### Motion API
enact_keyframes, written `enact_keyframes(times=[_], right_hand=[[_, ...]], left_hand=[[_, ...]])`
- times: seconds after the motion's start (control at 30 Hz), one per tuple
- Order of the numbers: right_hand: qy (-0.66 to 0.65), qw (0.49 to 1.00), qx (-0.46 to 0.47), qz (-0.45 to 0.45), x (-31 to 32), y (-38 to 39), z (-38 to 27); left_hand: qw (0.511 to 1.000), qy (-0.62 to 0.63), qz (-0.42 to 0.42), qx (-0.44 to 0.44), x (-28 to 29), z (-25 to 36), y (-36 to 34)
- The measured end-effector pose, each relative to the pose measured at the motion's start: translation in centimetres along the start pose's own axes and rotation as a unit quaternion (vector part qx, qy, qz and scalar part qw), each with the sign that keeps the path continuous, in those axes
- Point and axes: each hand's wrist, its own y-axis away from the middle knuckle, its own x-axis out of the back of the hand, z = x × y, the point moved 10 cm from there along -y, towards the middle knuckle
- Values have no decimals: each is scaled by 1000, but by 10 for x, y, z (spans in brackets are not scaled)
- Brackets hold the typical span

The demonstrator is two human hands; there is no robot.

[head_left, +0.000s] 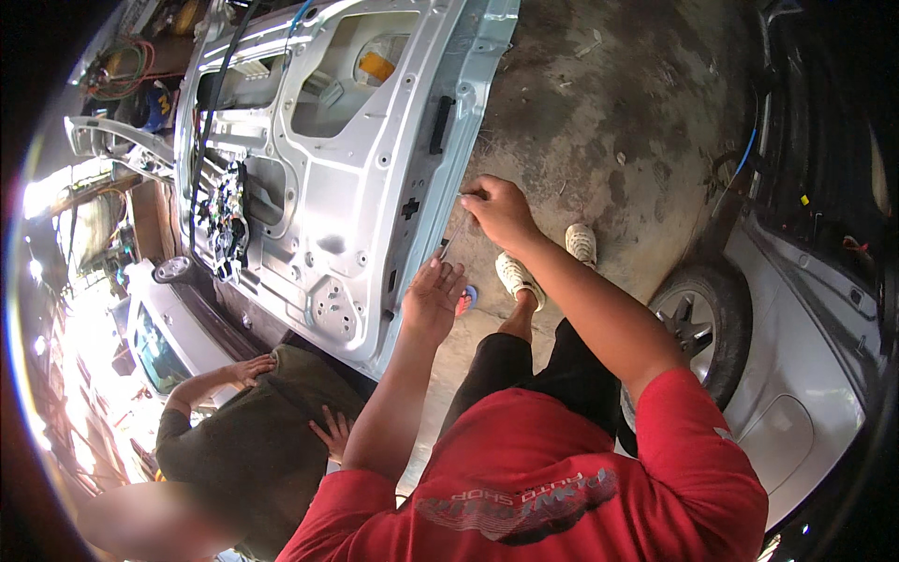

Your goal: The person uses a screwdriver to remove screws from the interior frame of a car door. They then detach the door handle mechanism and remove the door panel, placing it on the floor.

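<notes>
My left hand (433, 298) is at the lower right edge of a bare silver car door panel (342, 187), its partly curled fingers on a thin metal piece (446, 247) with a dark section. Higher along the pale blue-grey edge, my right hand (501, 215) is pinched at its fingertips; what it grips is too small to name. A black assembly (231, 220) with a dark cable hangs at the panel's left side, and a dark slot and several holes line the panel near my hands.
A co-worker in a dark shirt (243, 450) leans at lower left, hands near the panel. A silver vehicle (164, 332) and cluttered shelves stand left. A car with an open doorway and wheel (702, 318) is at right. My feet are on stained concrete (609, 112), near a flip-flopped foot.
</notes>
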Motion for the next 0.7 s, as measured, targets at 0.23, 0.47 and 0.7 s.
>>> enact_keyframes(times=[0.23, 0.47, 0.7], right_hand=[[56, 998, 13, 27, -43, -44, -1], [98, 994, 36, 24, -51, -45, -9], [94, 995, 35, 15, -54, -42, -13]], left_hand=[[996, -29, 65, -62, 27, 29, -6], [995, -12, 84, -47, 36, 25, -4], [996, -29, 65, -45, 38, 21, -1]])
